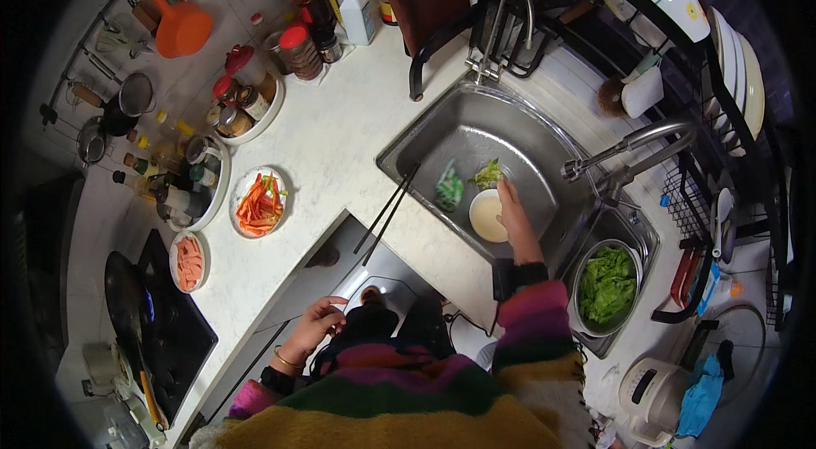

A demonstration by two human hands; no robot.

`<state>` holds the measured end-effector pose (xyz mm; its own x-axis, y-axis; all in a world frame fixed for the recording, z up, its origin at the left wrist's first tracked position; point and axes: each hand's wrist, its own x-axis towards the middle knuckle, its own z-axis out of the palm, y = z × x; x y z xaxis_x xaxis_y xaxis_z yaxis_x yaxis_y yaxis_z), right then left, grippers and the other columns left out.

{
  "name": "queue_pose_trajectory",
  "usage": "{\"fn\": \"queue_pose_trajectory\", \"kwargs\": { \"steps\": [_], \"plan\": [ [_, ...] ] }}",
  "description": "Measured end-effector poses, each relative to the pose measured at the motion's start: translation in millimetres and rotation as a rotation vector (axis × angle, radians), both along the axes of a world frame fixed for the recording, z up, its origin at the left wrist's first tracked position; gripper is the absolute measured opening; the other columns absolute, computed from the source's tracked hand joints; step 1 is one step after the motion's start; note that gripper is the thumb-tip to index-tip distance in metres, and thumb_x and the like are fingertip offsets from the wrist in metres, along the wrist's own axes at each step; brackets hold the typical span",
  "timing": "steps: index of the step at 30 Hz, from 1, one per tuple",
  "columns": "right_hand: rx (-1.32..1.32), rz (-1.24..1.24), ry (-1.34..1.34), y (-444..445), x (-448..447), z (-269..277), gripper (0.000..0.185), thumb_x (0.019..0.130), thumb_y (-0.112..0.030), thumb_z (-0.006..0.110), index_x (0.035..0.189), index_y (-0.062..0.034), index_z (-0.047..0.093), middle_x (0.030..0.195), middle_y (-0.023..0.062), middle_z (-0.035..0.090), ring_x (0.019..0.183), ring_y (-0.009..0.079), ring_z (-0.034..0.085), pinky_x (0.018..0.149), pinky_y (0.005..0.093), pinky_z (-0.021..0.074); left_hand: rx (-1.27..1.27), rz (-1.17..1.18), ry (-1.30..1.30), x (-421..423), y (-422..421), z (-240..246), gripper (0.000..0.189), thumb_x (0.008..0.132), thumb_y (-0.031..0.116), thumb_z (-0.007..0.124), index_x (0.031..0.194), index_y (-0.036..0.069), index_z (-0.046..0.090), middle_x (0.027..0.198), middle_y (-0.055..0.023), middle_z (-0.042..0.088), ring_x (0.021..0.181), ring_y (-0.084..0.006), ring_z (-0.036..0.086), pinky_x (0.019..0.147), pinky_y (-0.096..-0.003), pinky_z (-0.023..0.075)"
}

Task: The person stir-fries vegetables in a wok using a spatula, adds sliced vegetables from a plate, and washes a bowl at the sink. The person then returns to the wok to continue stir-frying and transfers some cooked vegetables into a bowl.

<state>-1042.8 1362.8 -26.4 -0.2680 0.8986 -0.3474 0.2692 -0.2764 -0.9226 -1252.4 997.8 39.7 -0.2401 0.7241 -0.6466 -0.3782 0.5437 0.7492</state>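
My right hand [515, 222] is over the stainless steel sink [548, 130], its fingers at the right rim of a small white bowl [489, 217] of pale liquid; whether it grips the bowl is unclear. Beside the bowl lie leafy scraps [488, 173] and a green-and-white item [449, 186]. My left hand [324, 321] hangs in front of my body, away from the counter, fingers curled with thumb near forefinger; whether something thin is between them cannot be told. Black chopsticks [387, 214] rest across the sink's left edge, their ends jutting over the counter's front.
Left on the counter [319, 124] stand a plate of red and green strips [260, 203] and a dish of pink slices [189, 262]. A wok [124, 296] sits on the stove. A metal bowl of green leaves [607, 288] stands in the small basin, near a faucet [631, 146].
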Motion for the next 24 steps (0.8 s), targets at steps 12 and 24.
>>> {"fn": "queue_pose_trajectory", "kwargs": {
  "steps": [12, 24],
  "plan": [
    [0.356, 0.037, -0.961, 68.3, 167.3, 100.9, 0.061, 0.081, -0.043, 0.053, 0.120, 0.0024, 0.043, 0.124, 0.0249, 0.044, 0.114, 0.0384, 0.043, 0.092, 0.0440, 0.0375, 0.154, -0.103, -0.031, -20.2, 52.8, -8.2, 0.028, 0.084, 0.009, 0.051, 0.111, 0.007, 0.053, 0.077, -0.0006, 0.058, 0.067, -0.0082, 0.053, 0.057, -0.0195, 0.0401],
    [0.335, 0.255, -1.471, 144.5, 208.8, 46.4, 0.045, 0.076, -0.041, 0.047, 0.095, -0.0021, 0.062, 0.094, 0.0185, 0.062, 0.093, 0.0343, 0.058, 0.082, 0.0454, 0.0427, -0.003, -0.459, 1.332, -7.3, 143.1, -67.6, 0.086, 0.063, 0.023, 0.068, 0.135, 0.008, 0.023, 0.113, -0.0243, 0.040, 0.104, -0.0397, 0.042, 0.088, -0.0434, 0.0395]
  ]
}}
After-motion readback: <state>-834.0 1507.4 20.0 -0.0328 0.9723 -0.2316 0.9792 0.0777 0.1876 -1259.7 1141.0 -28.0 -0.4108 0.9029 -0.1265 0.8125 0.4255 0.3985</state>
